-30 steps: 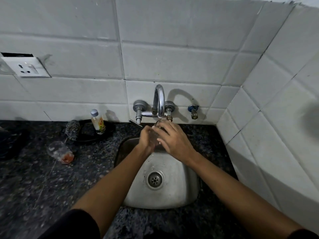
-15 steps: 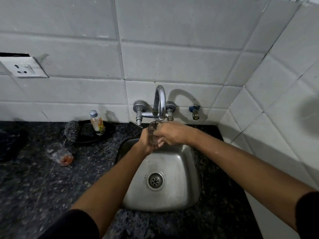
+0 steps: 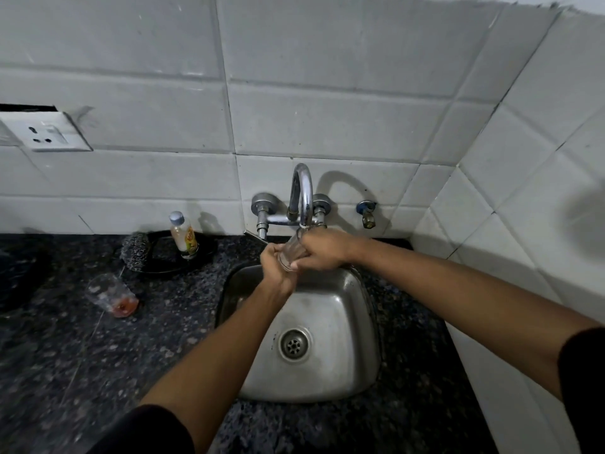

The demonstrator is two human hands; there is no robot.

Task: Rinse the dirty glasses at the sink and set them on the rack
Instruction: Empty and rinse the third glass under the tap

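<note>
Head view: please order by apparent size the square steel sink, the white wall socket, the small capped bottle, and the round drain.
1. Square steel sink
2. White wall socket
3. Small capped bottle and round drain: they look alike, so unranked.

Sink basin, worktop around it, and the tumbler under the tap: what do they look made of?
Square sink basin: brushed stainless steel, dull grey sheen. Dark speckled worktop: polished stone, likely granite. Clear tumbler: see-through, probably glass; plastic not excluded.
</note>
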